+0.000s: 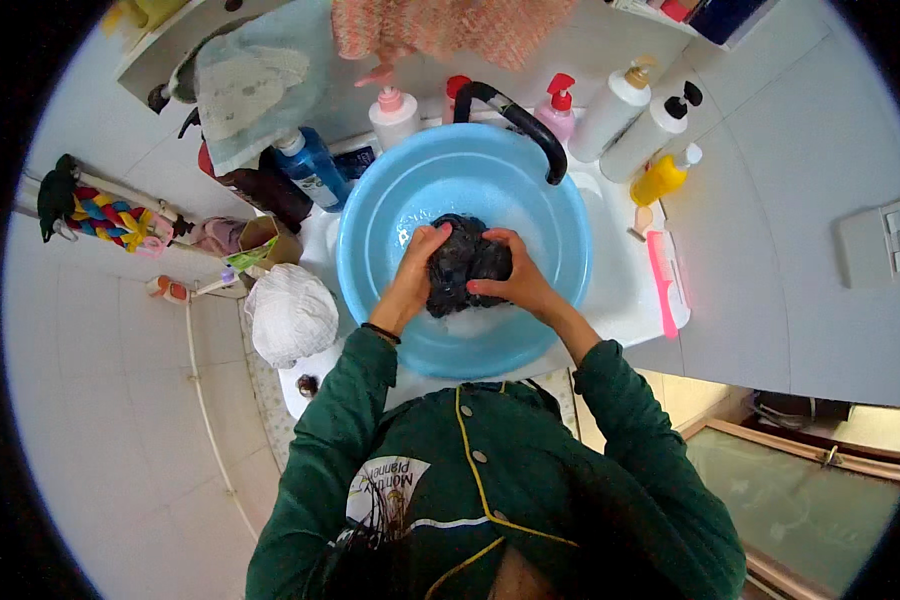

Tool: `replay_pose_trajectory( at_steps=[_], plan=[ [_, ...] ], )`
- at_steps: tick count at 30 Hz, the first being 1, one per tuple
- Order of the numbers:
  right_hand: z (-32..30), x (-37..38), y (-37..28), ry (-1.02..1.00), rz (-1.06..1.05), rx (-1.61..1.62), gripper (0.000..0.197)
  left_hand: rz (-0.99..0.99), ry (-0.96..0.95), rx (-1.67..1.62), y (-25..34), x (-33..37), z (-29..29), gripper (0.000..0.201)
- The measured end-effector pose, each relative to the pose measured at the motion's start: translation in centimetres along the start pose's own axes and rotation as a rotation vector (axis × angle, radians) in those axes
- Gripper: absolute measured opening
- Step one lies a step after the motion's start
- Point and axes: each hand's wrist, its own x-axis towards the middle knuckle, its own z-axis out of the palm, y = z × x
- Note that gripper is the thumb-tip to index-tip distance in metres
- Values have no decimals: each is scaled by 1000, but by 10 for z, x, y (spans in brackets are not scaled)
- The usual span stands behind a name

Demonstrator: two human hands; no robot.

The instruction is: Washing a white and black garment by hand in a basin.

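A light blue plastic basin (365,230) stands on the white sink counter, with some water and suds in it. Inside it, both my hands grip a wet, bunched-up black cloth (452,270). My left hand (413,275) is curled round the cloth's left side, thumb on top. From the right, my right hand (518,272) closes on the cloth with bent fingers. Most of my left fingers are hidden behind the cloth. A black curved faucet (520,118) arches over the basin's far rim.
Pump bottles (615,110) and a yellow bottle (665,175) line the far right. A pink comb (660,285) lies at the right edge. To the left are a blue bottle (312,168) and a white bundled cloth (290,315). Towels (255,90) hang beyond.
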Motion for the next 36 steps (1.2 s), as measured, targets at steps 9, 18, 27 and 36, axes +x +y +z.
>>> replay_pose_trajectory(
  at_steps=[9,18,27,36],
  plan=[
    [33,-32,9,23,144,-933,85,542,195,2107,-49,-37,-3,51],
    [31,29,65,101,-38,-1008,84,247,174,1892,-53,16,-7,63],
    [-42,43,50,77,-51,-276,56,441,457,1147,-19,58,-37,49],
    [-83,-1,-14,133,28,119,66,593,400,1213,32,21,-32,29]
  ],
)
